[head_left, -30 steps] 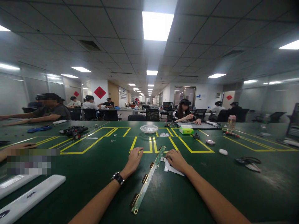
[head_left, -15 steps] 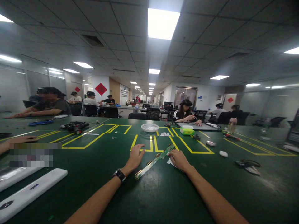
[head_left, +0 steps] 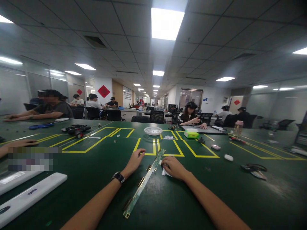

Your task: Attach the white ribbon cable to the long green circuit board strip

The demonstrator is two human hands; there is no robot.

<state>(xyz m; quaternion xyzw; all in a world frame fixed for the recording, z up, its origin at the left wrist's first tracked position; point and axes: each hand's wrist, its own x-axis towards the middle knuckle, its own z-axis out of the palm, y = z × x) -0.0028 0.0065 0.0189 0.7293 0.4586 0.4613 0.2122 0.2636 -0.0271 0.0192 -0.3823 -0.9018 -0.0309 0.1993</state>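
A long, narrow green circuit board (head_left: 145, 182) slants across the middle of the green table, its near end toward me on the left. Several gold-and-dark connectors stick out along its left edge. The fingers of my right hand (head_left: 174, 166) are closed at the right edge of the board, near its far end. Crumpled white tissue (head_left: 165, 172) shows beneath that hand. To the left of the board is my left hand (head_left: 134, 162), with a black watch on the wrist. Its fingers are loosely bent and apart, holding nothing.
Beyond the hands stands a clear round dish (head_left: 153, 131), and a green tissue pack (head_left: 191, 134) lies to its right. Long white cases (head_left: 35, 198) occupy the left side. A white oval object (head_left: 228, 157) lies at right. A co-worker's hand (head_left: 26, 142) rests at far left.
The board has swung to a steeper angle, its near end now closer to me. My right hand has moved left with it, and my left hand has drawn slightly left.
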